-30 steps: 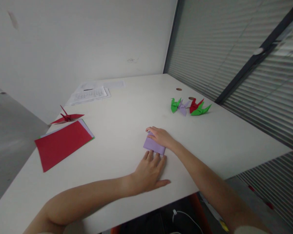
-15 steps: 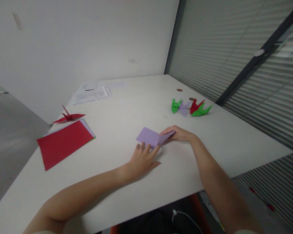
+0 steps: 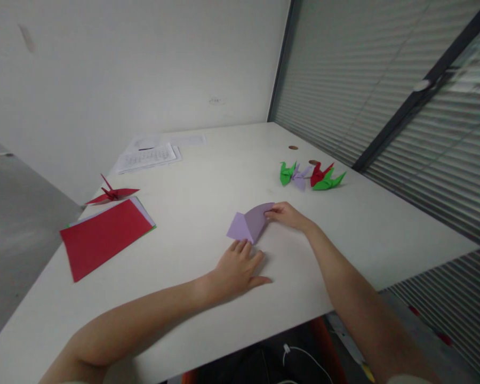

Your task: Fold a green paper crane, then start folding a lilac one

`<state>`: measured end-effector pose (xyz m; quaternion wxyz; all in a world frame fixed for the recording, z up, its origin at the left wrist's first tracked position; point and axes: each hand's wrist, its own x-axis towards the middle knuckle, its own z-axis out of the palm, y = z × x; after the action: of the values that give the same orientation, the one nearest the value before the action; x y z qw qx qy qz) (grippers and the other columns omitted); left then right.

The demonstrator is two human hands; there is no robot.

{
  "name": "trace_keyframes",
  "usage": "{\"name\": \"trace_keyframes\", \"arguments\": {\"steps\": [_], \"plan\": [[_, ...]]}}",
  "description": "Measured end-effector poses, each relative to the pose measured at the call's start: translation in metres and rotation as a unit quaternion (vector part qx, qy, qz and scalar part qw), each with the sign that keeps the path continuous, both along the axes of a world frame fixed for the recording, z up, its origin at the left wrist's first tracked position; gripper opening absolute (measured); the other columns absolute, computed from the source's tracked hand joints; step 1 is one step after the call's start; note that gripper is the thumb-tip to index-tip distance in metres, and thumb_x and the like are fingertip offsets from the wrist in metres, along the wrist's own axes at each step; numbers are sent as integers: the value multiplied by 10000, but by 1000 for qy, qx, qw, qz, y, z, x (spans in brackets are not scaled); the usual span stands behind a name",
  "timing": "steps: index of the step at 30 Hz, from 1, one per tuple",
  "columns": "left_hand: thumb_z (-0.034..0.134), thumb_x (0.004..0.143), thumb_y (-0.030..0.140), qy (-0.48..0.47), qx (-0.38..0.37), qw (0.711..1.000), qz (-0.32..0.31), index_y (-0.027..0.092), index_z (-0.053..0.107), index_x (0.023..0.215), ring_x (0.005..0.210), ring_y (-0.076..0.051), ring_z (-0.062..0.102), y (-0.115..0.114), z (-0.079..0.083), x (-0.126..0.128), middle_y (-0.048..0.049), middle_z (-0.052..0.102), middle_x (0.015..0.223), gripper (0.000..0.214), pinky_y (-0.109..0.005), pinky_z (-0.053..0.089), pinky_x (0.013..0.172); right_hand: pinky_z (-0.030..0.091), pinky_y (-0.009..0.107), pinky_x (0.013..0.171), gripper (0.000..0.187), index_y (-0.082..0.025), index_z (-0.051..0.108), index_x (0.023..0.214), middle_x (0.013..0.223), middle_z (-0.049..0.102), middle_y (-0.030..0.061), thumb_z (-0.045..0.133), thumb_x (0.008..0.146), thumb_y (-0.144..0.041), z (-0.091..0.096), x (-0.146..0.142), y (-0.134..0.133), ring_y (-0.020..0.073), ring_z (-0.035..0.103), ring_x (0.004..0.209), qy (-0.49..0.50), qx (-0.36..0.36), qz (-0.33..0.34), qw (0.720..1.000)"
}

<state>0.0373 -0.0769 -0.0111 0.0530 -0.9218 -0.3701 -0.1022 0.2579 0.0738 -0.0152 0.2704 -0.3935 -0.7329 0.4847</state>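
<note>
Indoors, purple paper (image 3: 238, 228), white table (image 3: 188, 224).

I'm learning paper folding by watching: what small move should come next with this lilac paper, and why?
Perhaps press down with the left hand to steady the lilac paper, because that hand's fingertips sit at the near edge while the right hand holds the right part up, bent along a crease.

The head camera looks from above the near edge of the white table (image 3: 212, 186), facing forward and steeply down, close to the left hand (image 3: 236, 269) and right hand (image 3: 287, 214), which fall below mid-frame. Its wide view reaches the far wall (image 3: 164, 64), with slatted window blinds (image 3: 444, 176) filling the right side and grey floor (image 3: 16, 213) at left.
</note>
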Motion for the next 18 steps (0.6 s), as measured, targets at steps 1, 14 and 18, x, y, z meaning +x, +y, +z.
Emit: {"name": "trace_keyframes", "arguments": {"steps": [1, 14, 18], "plan": [[333, 853, 703, 0, -4, 1000, -2, 161, 539, 1127, 1196, -324, 505, -1, -1, 1, -198, 566, 1208, 641, -462, 408, 977, 430, 303, 674, 446, -145, 660, 774, 706, 620, 18, 592, 745, -585, -4, -4, 1, 163, 542, 689, -14, 21, -10, 1000], [316, 836, 734, -25, -13, 999, -15, 139, 474, 1263, 1212, -366, 493, -9, -3, 6, -239, 552, 1223, 749, -505, 378, 994, 348, 288, 789, 330, -195, 657, 939, 820, 658, 62, 412, 957, -416, -10, -50, -14, 186, 555, 824, -334, 261, -111, 899], [340, 833, 730, -21, -13, 1000, -19, 138, 492, 1233, 1212, -371, 484, -10, -1, 7, -247, 535, 1240, 731, -501, 388, 978, 345, 291, 784, 319, -193, 671, 860, 792, 666, 53, 474, 928, -435, -9, -52, -14, 187, 560, 816, -338, 260, -116, 897]]}}
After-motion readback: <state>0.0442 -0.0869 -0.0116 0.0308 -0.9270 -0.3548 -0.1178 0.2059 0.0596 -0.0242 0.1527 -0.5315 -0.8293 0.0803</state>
